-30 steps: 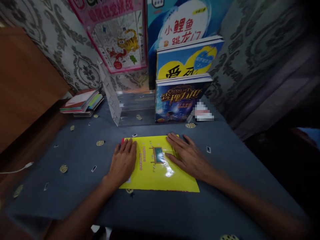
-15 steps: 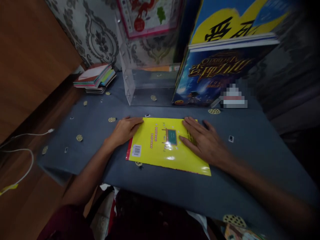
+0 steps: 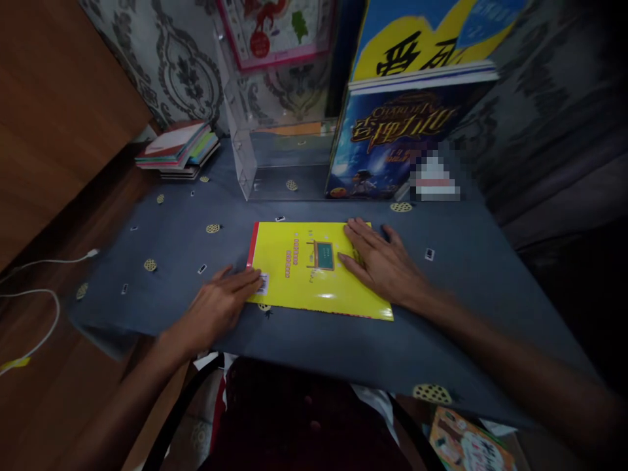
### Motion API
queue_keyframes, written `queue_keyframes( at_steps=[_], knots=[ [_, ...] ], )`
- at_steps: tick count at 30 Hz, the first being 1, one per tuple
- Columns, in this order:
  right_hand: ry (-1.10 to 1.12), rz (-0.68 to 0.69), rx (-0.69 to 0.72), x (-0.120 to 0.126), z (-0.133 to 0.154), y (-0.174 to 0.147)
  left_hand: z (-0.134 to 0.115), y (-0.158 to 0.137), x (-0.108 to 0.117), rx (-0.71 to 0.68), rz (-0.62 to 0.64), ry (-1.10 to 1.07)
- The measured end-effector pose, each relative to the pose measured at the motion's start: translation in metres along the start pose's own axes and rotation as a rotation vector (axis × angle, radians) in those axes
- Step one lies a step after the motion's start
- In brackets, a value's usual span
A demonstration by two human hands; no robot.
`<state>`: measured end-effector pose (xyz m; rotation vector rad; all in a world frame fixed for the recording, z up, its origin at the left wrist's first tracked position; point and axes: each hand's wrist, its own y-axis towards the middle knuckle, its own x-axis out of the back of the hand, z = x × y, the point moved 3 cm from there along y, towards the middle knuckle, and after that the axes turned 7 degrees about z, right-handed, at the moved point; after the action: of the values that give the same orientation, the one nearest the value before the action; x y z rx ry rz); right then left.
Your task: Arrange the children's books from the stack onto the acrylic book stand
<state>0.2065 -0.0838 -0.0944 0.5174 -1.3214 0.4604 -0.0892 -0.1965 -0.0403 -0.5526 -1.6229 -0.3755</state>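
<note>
head view, left to right: a pile of books (image 3: pixel 176 147) sits on the blue-grey cloth (image 3: pixel 171 314). the left hand (image 3: pixel 220 302) is flat and loose, touching the yellow book (image 3: pixel 299 288) by its barcode label (image 3: pixel 264 284). that book lies on the cloth. the right hand (image 3: pixel 380 261), spread wide, rests on its right end. behind stands a dark blue book (image 3: pixel 380 160) (it says "charlie" in gold).

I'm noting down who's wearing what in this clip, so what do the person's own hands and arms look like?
The left hand and right hand are bare, with no gloves, rings or watch visible. The left forearm and right forearm show no sleeves. A dark maroon garment appears below.
</note>
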Motion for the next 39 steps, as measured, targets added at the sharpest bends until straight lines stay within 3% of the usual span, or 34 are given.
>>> queue_keyframes(
  at_steps=[4, 13, 27, 31, 39],
  knots=[
    [0.017, -0.002, -0.013, 0.001, 0.001, 0.000, -0.013, -0.016, -0.007, -0.002, -0.025, 0.030],
    [0.050, 0.027, -0.007, 0.003, -0.002, 0.001, -0.026, -0.007, -0.003, -0.009, -0.131, 0.123],
    [0.063, 0.037, 0.002, 0.007, -0.002, 0.000, -0.036, -0.002, -0.008, 0.004, -0.142, 0.277],
    [0.067, 0.045, 0.000, 0.008, -0.003, 0.001, -0.034, -0.002, -0.008, -0.015, -0.197, 0.278],
    [0.061, 0.073, -0.040, 0.008, -0.001, 0.002, -0.033, -0.003, -0.011, 0.001, -0.185, 0.245]
  ],
)
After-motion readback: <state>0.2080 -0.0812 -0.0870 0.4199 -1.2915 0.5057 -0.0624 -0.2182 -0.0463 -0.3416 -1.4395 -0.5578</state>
